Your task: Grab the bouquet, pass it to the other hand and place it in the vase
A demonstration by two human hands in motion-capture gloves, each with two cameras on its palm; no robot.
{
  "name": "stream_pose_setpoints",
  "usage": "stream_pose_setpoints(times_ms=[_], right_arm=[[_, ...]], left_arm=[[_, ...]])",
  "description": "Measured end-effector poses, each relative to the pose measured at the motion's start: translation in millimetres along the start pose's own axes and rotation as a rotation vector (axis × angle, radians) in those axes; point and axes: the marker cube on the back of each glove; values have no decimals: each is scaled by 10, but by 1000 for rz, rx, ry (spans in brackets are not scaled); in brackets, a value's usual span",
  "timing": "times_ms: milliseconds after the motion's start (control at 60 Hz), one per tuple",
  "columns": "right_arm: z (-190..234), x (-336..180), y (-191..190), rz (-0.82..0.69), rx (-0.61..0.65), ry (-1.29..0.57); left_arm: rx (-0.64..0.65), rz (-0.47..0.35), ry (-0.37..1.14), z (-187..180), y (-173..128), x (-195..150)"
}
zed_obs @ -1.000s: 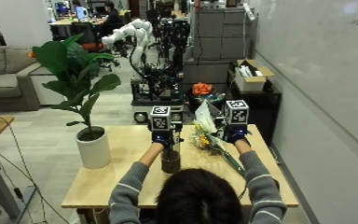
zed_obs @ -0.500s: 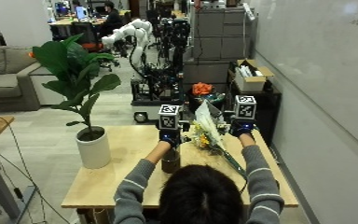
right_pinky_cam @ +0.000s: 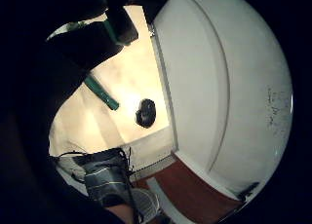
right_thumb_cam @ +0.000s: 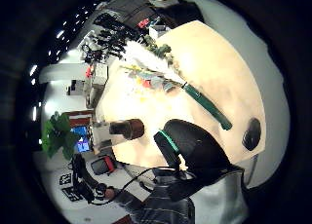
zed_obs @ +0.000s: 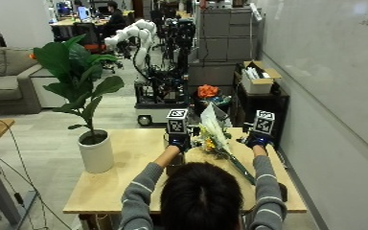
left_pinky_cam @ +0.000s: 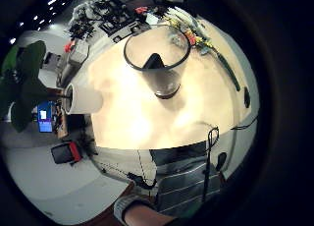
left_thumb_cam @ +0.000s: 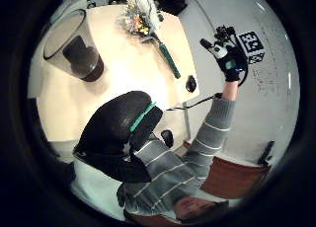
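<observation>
The bouquet (zed_obs: pixel 213 138), white and yellow flowers on a wrapped green stem, lies on the wooden table (zed_obs: pixel 107 191) between my two raised hands. My left hand (zed_obs: pixel 180 140) hovers over the dark glass vase (left_pinky_cam: pixel 157 64), which stands upright and empty beside the bouquet (left_pinky_cam: pixel 196 37). My right hand (zed_obs: pixel 258 140) is up in the air to the right of the flowers, fingers spread and holding nothing (left_thumb_cam: pixel 224 56). The right thumb side palm view shows the bouquet (right_thumb_cam: pixel 156 68) and vase (right_thumb_cam: pixel 127 128) below. Neither hand touches the bouquet.
A white pot (zed_obs: pixel 97 153) with a tall leafy plant stands on the table's left part. A small black object (right_thumb_cam: pixel 251 134) lies near the table's right edge, beyond the stem end. A whiteboard wall runs along the right side.
Both hands have shifted a little to the right above the table, the right one more. The bouquet and vase have not moved.
</observation>
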Motion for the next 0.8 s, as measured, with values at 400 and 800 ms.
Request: stream_pose_setpoints(times_ms=[400, 800], right_arm=[[1230, 215, -464, 32, 51, -54], [1896, 215, -501, 115, -59, 42]], left_arm=[[14, -10, 35, 178, -190, -20], [0, -37, 50, 282, -276, 43]])
